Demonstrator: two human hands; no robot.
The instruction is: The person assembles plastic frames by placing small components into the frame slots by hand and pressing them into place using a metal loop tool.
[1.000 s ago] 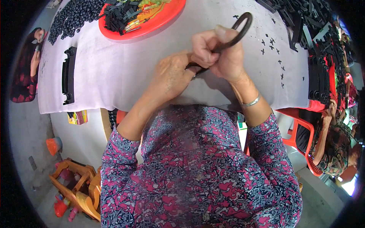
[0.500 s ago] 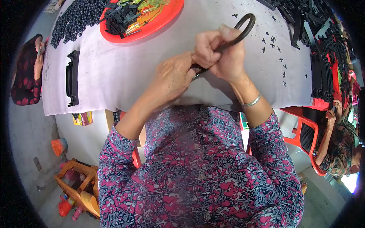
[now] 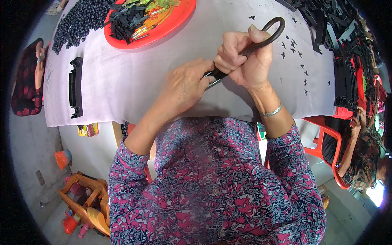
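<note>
The left forearm slants in from the near left, its hand [image 3: 185, 81] turned back upward with the fingers curled closed around the near end of a dark tool [image 3: 269, 41]. The right forearm leans in from the near right; its hand [image 3: 247, 59] shows the inner wrist and is closed in a fist about the tool's middle, thumb raised toward the far side. The two hands nearly meet, above the near part of the table [image 3: 143, 90].

A pale, slightly creased cloth covers the table. A silvery bracelet [image 3: 272, 110] rings the right wrist, and the sleeves are printed in pink, grey and navy. Far left sit a heap of small, round, dark beads [image 3: 77, 28] and a smooth red tray [image 3: 175, 24] with flat black strips [image 3: 126, 24] and clear yellowish pieces. A long, notched black part [image 3: 76, 87] lies at the left, little black crosses [image 3: 305, 82] are scattered at the right, and angular black parts [image 3: 322, 24] pile up far right.

The tool looks hard and dark, with a long rounded loop standing out beyond the right fist and a shiny pale edge beside the left fingers; its tip is hidden
</note>
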